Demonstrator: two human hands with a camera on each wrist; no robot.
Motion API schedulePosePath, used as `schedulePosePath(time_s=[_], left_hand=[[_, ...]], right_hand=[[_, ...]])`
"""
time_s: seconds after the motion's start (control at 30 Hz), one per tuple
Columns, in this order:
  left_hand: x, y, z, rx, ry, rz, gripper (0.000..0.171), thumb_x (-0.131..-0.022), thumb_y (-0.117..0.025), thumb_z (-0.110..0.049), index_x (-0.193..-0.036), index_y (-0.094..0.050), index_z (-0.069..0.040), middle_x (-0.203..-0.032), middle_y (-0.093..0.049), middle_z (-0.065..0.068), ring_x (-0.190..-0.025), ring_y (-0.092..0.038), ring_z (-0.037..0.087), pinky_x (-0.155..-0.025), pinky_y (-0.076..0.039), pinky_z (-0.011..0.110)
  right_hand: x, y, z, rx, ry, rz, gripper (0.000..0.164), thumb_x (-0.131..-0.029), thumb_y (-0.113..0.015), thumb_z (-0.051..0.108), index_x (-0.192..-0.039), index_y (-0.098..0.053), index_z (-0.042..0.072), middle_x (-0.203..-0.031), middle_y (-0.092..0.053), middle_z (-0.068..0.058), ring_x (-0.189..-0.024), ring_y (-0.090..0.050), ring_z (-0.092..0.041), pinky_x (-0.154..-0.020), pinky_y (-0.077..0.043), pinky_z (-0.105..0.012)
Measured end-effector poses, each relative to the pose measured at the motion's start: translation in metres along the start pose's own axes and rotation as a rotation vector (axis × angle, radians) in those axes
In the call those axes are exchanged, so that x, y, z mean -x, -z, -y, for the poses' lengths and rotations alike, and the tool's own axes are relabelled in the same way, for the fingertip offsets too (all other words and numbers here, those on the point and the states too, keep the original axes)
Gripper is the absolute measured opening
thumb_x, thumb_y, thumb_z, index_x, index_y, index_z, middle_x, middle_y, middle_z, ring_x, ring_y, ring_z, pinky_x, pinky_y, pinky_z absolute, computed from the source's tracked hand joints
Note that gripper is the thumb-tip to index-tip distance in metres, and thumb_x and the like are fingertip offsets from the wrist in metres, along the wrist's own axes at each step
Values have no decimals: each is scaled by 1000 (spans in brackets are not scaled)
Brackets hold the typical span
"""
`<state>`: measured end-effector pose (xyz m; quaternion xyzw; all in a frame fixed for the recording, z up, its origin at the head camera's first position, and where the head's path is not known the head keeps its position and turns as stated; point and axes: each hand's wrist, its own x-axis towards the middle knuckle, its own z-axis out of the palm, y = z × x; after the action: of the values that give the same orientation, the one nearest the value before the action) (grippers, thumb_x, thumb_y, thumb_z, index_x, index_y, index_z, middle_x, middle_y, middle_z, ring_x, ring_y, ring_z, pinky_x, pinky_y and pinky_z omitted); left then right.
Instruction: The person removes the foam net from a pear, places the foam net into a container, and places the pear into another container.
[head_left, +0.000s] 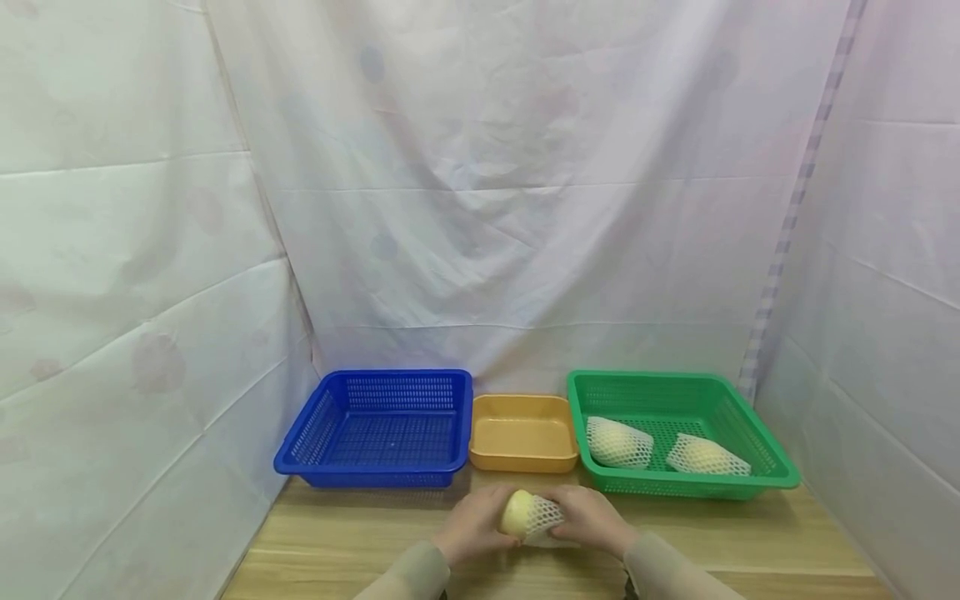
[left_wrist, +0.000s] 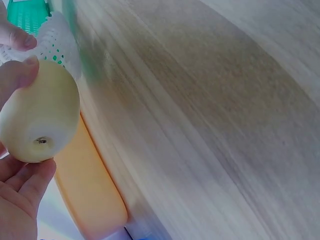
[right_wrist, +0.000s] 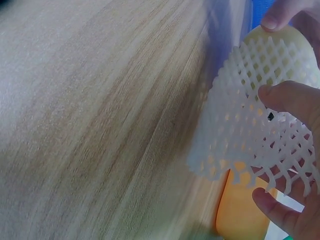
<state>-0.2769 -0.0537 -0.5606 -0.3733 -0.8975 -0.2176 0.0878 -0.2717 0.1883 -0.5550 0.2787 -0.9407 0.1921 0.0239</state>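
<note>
A pale yellow pear, half covered by a white foam net sleeve, is held between both hands just above the table. My left hand grips the bare end, thumb on one side and fingers on the other; the left wrist view shows the small dark dimple on the pear. On the other side, my right hand holds the foam net. Its thumb presses on the mesh in the right wrist view, where the net extends loosely past the fruit. The palms are partly hidden.
Behind the hands stand a blue basket at left, a small orange tray in the middle and a green basket at right. Two net-wrapped fruits lie in the green basket. White curtains enclose the wooden table.
</note>
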Motion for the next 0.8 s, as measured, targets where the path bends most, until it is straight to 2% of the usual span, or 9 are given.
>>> schedulePosePath(time_s=[0.2, 0.47, 0.8], left_hand=[[3, 3, 2, 6, 9, -17, 70, -67, -87, -34, -127, -56, -17, -116, -63, -5, -100, -59, 10, -82, -50, 28], [7, 7, 5, 19, 43, -3, 72, -67, -87, -33, -130, -55, -16, -121, -62, -4, -107, -59, 14, -89, -49, 34], [12, 10, 11, -4, 59, -6, 71, -67, -86, -35, -127, -56, -15, -119, -62, -3, -106, -59, 15, -88, -49, 34]], right_hand=[[0, 0, 0, 4, 12, -7, 48, -71, -82, 25, -116, -69, 15, -103, -68, 9, -90, -62, -8, -79, -52, -35], [-1, 2, -1, 15, 6, 4, 48, -73, -80, 26, -117, -68, 12, -107, -69, 5, -94, -64, -13, -81, -53, -37], [-1, 4, 1, 13, -5, 29, 47, -75, -80, 29, -117, -68, 12, -108, -70, 3, -96, -65, -15, -80, -53, -38]])
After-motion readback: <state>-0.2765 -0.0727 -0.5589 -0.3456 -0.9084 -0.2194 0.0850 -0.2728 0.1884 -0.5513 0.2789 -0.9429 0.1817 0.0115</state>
